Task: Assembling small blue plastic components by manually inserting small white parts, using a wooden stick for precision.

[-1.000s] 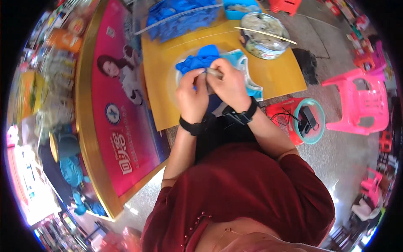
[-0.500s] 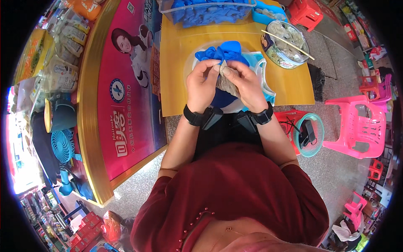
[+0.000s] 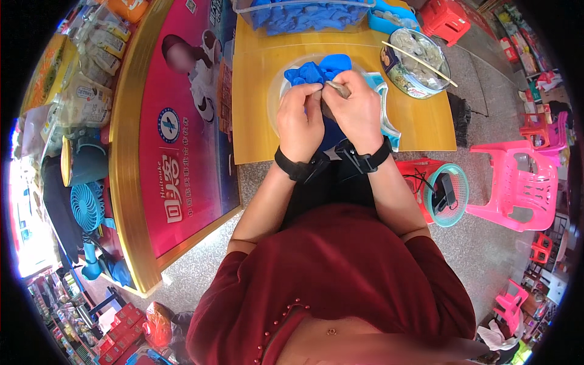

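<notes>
Close together over the table, my hands are pinched at the fingertips. My right hand grips a small limp grey-beige piece, its end showing between thumb and forefinger. My left hand is closed, thumb against forefinger, touching the same spot; what lies between those fingertips is hidden. Just beyond them are crumpled, smooth blue pieces, resting over a pale round dish. A turquoise item with a white edge lies to the right, partly behind my right hand.
A clear bin of blue pieces stands at the table's far edge, beside a small blue tray. Far right on the table, a round tin holds greyish pieces, a chopstick across it. A mesh basket and pink chair stand right.
The grey-beige piece hung below my fingertips; now it is bunched in my right hand with only an end showing. My right hand has turned and risen slightly; my left has shifted slightly right.
</notes>
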Available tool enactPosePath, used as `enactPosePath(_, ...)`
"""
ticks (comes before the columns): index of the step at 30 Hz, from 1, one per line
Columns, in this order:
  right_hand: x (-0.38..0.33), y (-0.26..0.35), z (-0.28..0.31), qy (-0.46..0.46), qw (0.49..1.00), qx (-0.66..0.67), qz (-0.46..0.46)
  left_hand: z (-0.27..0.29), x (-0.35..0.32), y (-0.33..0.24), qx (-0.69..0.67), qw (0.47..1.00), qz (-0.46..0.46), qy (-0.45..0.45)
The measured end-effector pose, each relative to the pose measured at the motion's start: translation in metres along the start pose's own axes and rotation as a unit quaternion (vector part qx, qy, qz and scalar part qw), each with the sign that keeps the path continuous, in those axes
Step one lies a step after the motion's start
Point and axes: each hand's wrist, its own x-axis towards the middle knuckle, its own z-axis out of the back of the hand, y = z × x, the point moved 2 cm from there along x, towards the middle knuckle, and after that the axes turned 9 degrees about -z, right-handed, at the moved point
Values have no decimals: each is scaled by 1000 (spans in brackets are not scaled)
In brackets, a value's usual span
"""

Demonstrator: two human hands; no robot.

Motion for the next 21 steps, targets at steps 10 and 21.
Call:
enactPosePath(10, -12, -7, 5, 223, 857, 429, -179, -12, -13, 17, -341, 900, 271, -4)
enactPosePath(21, -2, -38, -3, 222, 879, 373, -197, -12, -13, 14, -382, 882, 274, -9)
